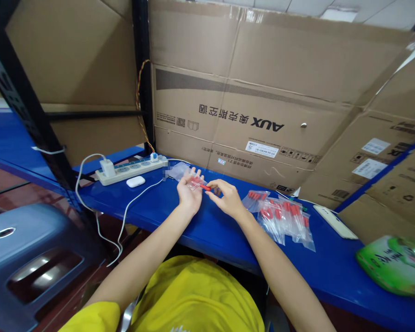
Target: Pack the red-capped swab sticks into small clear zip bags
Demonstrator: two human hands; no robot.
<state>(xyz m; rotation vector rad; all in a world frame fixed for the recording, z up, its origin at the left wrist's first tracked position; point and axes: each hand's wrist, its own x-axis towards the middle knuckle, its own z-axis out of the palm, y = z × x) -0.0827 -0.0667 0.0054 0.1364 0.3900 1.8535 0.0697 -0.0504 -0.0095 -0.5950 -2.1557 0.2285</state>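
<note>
Palm up above the blue table, my left hand has its fingers curled around a clear plastic bag with red pieces in it. My right hand pinches a small red cylindrical piece between thumb and fingertips, right at the edge of that bag. What the piece is exactly, I cannot make out. To the right of my right hand lies a pile of clear zip bags holding similar red pieces. Behind my left hand rests another clear bag, partly hidden by the fingers.
A white power strip with plugs and cables lies at the left, near a white earbud case. On the right are a pale phone and a green packet. Cardboard walls the back of the blue table. A stool stands left.
</note>
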